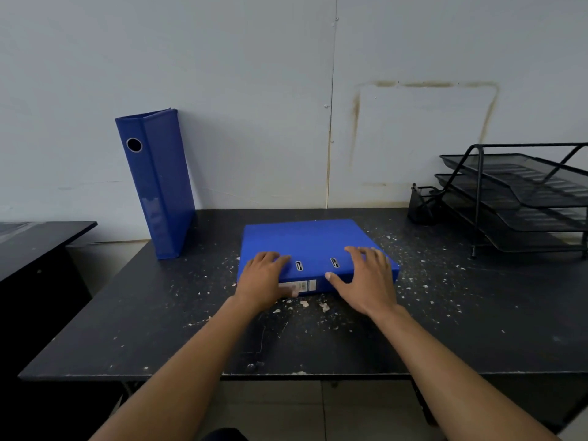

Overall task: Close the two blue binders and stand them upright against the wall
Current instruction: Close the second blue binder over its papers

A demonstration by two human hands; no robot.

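Both forearms are reaching in from the bottom edge, and the left hand (265,275) is lying flat on the near left corner of the closed binder (313,249), fingers spread, thumb dropping over the front edge. Over on the other side the right hand (366,275) is pressing palm-down too, thumb hooking the spine edge; neither is gripping yet. That binder is lying flat mid-table (445,329), well short of the wall (254,106). Its partner, the upright binder (157,183), is already leaning there (job half done, I'd say). To lift well, they should be curling fingers under the spine, tipping it up evenly, keeping the cover pinched shut, then sliding it back beside the other.
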